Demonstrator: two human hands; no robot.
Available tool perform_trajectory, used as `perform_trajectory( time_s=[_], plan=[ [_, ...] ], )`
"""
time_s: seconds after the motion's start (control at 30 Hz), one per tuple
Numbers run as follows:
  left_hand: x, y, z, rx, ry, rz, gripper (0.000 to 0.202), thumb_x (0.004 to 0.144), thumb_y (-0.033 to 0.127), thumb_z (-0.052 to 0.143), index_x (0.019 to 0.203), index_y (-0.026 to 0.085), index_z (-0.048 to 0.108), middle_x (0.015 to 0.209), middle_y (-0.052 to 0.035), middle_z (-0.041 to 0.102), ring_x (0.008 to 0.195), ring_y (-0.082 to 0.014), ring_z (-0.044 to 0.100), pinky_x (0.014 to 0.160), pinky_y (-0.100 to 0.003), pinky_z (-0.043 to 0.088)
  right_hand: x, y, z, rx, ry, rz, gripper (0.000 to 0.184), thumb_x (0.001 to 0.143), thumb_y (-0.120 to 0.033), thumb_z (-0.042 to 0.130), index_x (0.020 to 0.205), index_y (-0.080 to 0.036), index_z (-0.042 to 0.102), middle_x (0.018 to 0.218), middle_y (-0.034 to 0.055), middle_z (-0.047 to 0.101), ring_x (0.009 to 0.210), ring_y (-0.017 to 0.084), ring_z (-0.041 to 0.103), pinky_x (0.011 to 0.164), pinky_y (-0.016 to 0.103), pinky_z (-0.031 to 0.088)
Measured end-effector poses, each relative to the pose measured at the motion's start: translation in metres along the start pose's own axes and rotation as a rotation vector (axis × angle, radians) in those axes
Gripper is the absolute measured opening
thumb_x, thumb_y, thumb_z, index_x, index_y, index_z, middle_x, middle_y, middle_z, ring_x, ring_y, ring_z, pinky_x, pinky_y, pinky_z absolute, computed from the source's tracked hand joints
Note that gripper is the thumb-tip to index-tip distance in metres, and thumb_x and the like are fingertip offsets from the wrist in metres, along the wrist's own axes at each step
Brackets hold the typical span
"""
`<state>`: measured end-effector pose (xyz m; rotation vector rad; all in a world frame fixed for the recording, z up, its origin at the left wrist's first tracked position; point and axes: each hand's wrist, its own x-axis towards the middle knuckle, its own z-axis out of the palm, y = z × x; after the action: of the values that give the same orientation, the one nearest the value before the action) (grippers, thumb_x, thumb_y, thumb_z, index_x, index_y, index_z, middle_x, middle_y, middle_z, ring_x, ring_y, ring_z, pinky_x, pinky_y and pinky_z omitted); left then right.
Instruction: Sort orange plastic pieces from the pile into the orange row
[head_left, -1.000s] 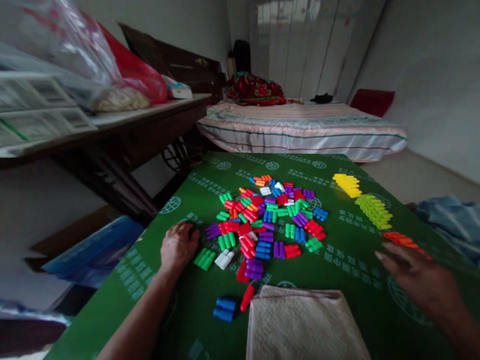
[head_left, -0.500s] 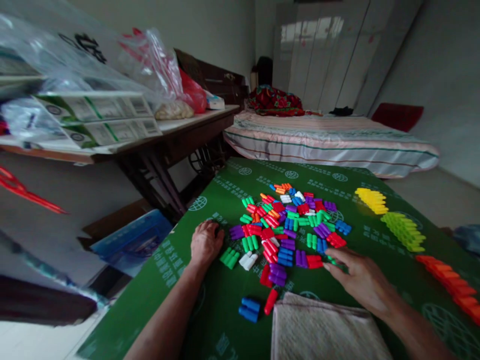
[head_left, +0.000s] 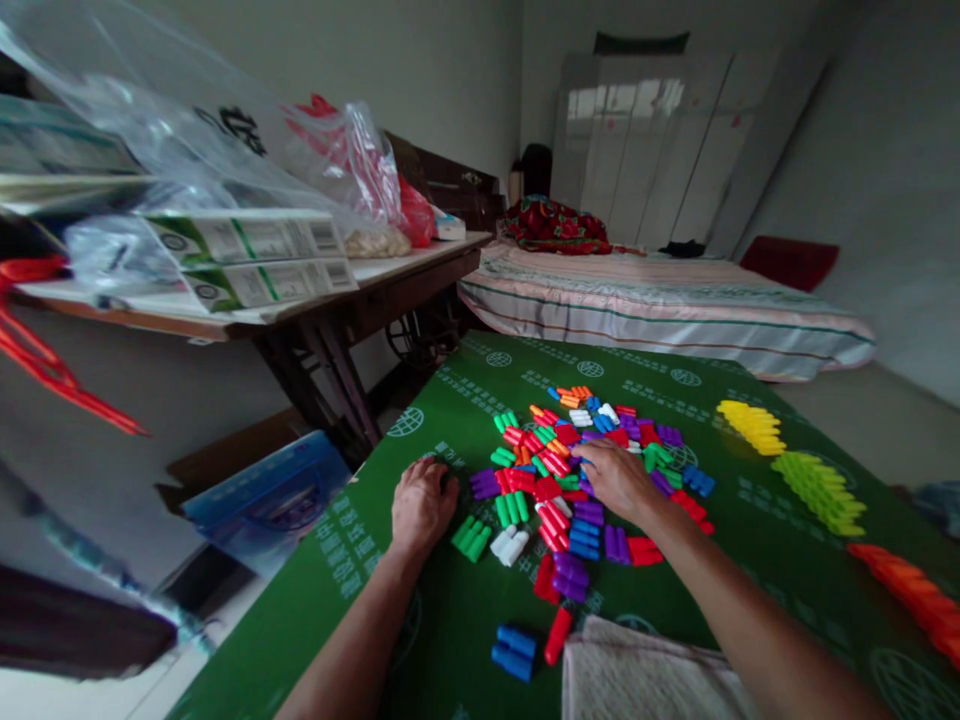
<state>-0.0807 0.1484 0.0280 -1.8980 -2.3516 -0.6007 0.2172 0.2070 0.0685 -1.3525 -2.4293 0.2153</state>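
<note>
Many coloured plastic blocks, each of joined rounded tubes, lie spread over a green table top [head_left: 315, 600]. My left hand [head_left: 425, 500] rests on the table left of them, fingers loosely curled, thumb apart, nothing seen in it. Nearest to it are a purple block [head_left: 484, 485], a green block [head_left: 471, 538] and a white block [head_left: 510, 545]. My right hand [head_left: 619, 482] reaches over the middle of the spread, fingers stretched leftward. Its fingertips are beside a red block [head_left: 556, 463] and hide several blocks under them; I see nothing held.
At the right stand rows of yellow blocks [head_left: 751, 427], lime blocks [head_left: 819, 492] and orange blocks [head_left: 909, 592]. A folded cloth [head_left: 652, 675] lies at the near edge, by a blue block [head_left: 514, 652]. A side table with boxes [head_left: 262, 260] is left; a bed [head_left: 675, 300] is behind.
My right hand has moved left and away from me, from the right edge of the spread to its middle. The left hand stays put; the view has shifted slightly.
</note>
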Motion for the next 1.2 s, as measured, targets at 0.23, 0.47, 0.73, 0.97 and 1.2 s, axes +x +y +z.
perform_trajectory(
  time_s=[0.23, 0.47, 0.73, 0.97, 1.2],
  plan=[
    [0.000, 0.002, -0.003, -0.022, -0.002, -0.023, 0.024, 0.085, 0.029, 0.056, 0.102, 0.014, 0.065, 0.127, -0.0118, 0.059, 0.122, -0.0237, 0.052, 0.104, -0.046, 0.045, 0.046, -0.002, 0.013, -0.104, -0.099, -0.174, 0.034, 0.084, -0.003, 0.041, 0.095, -0.018, 0.070, 0.093, 0.0075, 0.068, 0.098, 0.020, 0.055, 0.084, 0.028, 0.039],
    [0.001, 0.000, -0.004, -0.017, -0.020, -0.019, 0.033, 0.084, 0.034, 0.048, 0.102, 0.015, 0.068, 0.126, -0.0124, 0.061, 0.122, -0.0273, 0.052, 0.105, -0.042, 0.045, 0.050, -0.003, 0.016, -0.145, -0.179, -0.171, 0.031, 0.082, -0.004, 0.044, 0.094, -0.018, 0.069, 0.097, 0.0079, 0.067, 0.103, 0.021, 0.052, 0.087, 0.029, 0.036],
    [0.003, 0.001, -0.004, -0.003, -0.029, -0.020, 0.038, 0.084, 0.037, 0.041, 0.101, 0.015, 0.068, 0.126, -0.0124, 0.061, 0.121, -0.0272, 0.053, 0.106, -0.040, 0.044, 0.040, -0.002, 0.012, -0.165, -0.166, -0.133, 0.029, 0.076, -0.003, 0.047, 0.089, -0.017, 0.068, 0.093, 0.0076, 0.066, 0.103, 0.021, 0.050, 0.087, 0.029, 0.035],
    [0.007, -0.002, -0.002, 0.002, -0.031, -0.017, 0.042, 0.083, 0.039, 0.040, 0.103, 0.014, 0.068, 0.127, -0.0134, 0.061, 0.122, -0.0287, 0.052, 0.107, -0.042, 0.043, 0.044, -0.007, 0.014, -0.199, -0.169, -0.114, 0.025, 0.082, -0.007, 0.048, 0.087, -0.017, 0.070, 0.095, 0.0086, 0.068, 0.106, 0.023, 0.051, 0.089, 0.031, 0.036],
    [0.013, -0.006, -0.003, -0.007, -0.037, 0.001, 0.049, 0.081, 0.044, 0.036, 0.104, 0.013, 0.068, 0.127, -0.0154, 0.061, 0.122, -0.0316, 0.052, 0.106, -0.046, 0.044, 0.042, -0.010, 0.010, -0.222, -0.188, -0.132, 0.024, 0.081, -0.012, 0.051, 0.093, -0.018, 0.071, 0.098, 0.0082, 0.069, 0.108, 0.023, 0.051, 0.090, 0.032, 0.036]
  ],
)
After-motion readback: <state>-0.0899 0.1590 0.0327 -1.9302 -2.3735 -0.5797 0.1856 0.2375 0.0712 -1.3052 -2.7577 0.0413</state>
